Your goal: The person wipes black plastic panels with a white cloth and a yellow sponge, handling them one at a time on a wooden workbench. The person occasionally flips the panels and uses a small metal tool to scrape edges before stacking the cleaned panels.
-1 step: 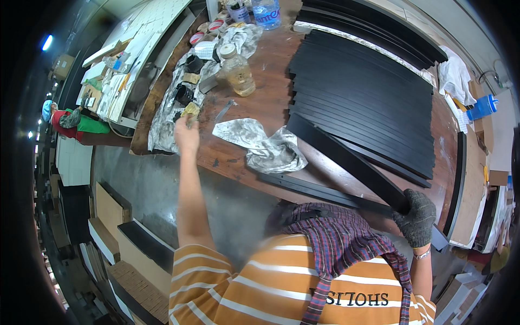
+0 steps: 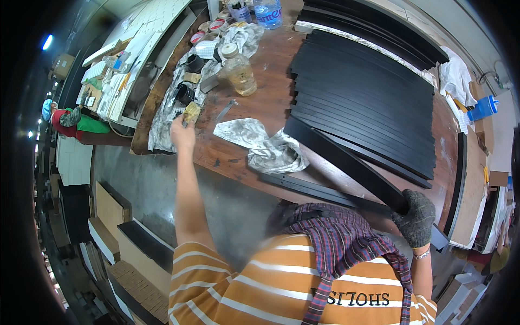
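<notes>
My bare left hand [image 2: 183,131] is closed at the lower edge of a small yellowish sponge [image 2: 192,112], over the stained cloth [image 2: 161,130] at the table's left side. My right hand [image 2: 416,216], in a dark grey knit glove, grips the near end of a long black bar [image 2: 346,162]. The bar slants away to the left, its far end beside a crumpled, smudged rag [image 2: 276,149]. Beyond it lies a wide row of black slats [image 2: 363,103]. Another black strip [image 2: 325,191] lies along the table's near edge.
A capped bottle of cloudy liquid [image 2: 239,73], a dark open jar [image 2: 184,95] and a clear water bottle [image 2: 268,13] stand on the brown table [image 2: 271,70]. A blue bottle [image 2: 482,108] is at far right. Another person [image 2: 76,120] works at the left. Boards [image 2: 135,249] stand below left.
My left hand has shifted slightly left and down beside the sponge. The black bar's far end has moved a little left. My right hand keeps its grip.
</notes>
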`<state>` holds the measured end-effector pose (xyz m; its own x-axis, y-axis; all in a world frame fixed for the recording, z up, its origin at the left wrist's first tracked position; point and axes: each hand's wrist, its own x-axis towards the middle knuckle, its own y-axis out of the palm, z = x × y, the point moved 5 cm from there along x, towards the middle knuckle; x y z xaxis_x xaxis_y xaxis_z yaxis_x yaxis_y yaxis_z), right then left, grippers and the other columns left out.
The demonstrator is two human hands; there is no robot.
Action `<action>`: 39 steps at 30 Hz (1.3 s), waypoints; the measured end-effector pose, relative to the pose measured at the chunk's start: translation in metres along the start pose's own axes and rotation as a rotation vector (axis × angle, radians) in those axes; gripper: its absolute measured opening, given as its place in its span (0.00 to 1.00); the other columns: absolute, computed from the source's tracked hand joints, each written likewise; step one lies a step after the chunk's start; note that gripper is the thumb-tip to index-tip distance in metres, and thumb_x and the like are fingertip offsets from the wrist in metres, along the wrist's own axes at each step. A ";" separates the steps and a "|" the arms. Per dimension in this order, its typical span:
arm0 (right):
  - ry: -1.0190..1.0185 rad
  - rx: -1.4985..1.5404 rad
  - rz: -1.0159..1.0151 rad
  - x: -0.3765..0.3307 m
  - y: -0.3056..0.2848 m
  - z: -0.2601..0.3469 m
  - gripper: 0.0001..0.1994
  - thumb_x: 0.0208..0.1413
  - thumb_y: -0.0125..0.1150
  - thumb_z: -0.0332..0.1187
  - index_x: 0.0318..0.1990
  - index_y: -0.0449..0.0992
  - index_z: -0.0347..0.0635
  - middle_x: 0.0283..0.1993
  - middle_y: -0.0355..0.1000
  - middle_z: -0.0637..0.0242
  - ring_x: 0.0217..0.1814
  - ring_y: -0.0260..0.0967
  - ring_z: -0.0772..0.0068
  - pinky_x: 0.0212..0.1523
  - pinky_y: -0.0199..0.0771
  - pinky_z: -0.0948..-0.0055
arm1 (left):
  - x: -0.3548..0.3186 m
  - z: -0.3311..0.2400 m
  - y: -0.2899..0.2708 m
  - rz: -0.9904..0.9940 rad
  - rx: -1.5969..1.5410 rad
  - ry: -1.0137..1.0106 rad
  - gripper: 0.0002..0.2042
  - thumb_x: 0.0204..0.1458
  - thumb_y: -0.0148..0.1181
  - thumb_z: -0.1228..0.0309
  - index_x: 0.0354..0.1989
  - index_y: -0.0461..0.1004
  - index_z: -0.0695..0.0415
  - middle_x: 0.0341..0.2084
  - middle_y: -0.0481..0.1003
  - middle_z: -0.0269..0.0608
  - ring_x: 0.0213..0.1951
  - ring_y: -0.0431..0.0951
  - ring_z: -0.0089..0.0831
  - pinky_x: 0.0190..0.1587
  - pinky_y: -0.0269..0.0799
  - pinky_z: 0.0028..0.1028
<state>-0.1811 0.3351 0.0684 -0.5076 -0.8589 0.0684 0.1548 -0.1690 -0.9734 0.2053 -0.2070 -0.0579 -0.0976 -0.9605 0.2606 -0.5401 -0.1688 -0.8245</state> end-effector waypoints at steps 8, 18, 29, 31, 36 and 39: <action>-0.044 -0.058 0.053 0.030 0.004 0.036 0.24 0.36 0.78 0.41 0.44 0.80 0.44 0.38 0.76 0.57 0.42 0.75 0.49 0.45 0.73 0.55 | 0.044 0.048 0.052 0.103 0.087 0.255 0.24 0.44 0.72 0.73 0.52 0.74 0.62 0.47 0.77 0.54 0.52 0.76 0.54 0.57 0.71 0.43; 0.008 -0.088 0.088 0.033 -0.001 0.034 0.24 0.38 0.77 0.43 0.44 0.79 0.46 0.36 0.76 0.61 0.41 0.75 0.52 0.42 0.73 0.55 | 0.011 -0.042 0.018 -0.006 0.005 0.298 0.20 0.47 0.67 0.79 0.51 0.76 0.59 0.50 0.75 0.49 0.54 0.74 0.49 0.58 0.70 0.41; 0.003 -0.016 0.147 0.038 0.005 0.035 0.21 0.39 0.74 0.36 0.42 0.76 0.44 0.37 0.75 0.59 0.42 0.74 0.50 0.43 0.73 0.54 | -0.241 -0.352 -0.018 0.650 -0.663 1.290 0.20 0.46 0.65 0.78 0.49 0.82 0.46 0.56 0.75 0.46 0.55 0.72 0.46 0.58 0.71 0.42; 0.032 -0.059 0.176 0.033 0.003 0.029 0.21 0.39 0.74 0.37 0.43 0.77 0.44 0.37 0.75 0.59 0.43 0.74 0.50 0.43 0.73 0.54 | -0.227 -0.340 -0.012 0.652 -0.554 1.270 0.22 0.43 0.65 0.82 0.48 0.82 0.45 0.56 0.75 0.45 0.56 0.72 0.46 0.58 0.71 0.42; 0.075 -0.074 0.138 0.017 -0.002 0.009 0.24 0.38 0.76 0.39 0.46 0.78 0.45 0.38 0.76 0.59 0.44 0.74 0.51 0.44 0.73 0.54 | -0.119 -0.257 -0.021 0.437 -0.138 0.959 0.20 0.41 0.62 0.85 0.46 0.82 0.56 0.56 0.75 0.45 0.58 0.71 0.47 0.63 0.67 0.41; 0.049 -0.061 0.066 0.017 0.001 0.006 0.23 0.39 0.75 0.41 0.46 0.78 0.46 0.38 0.76 0.60 0.43 0.75 0.51 0.44 0.74 0.55 | -0.097 -0.247 -0.040 0.384 -0.049 0.719 0.20 0.40 0.62 0.85 0.45 0.82 0.61 0.57 0.74 0.46 0.59 0.70 0.47 0.63 0.67 0.41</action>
<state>-0.1840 0.3175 0.0699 -0.5390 -0.8423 -0.0059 0.1386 -0.0818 -0.9870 0.0296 -0.0522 0.0735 -0.7867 -0.5700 0.2369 -0.3943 0.1686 -0.9034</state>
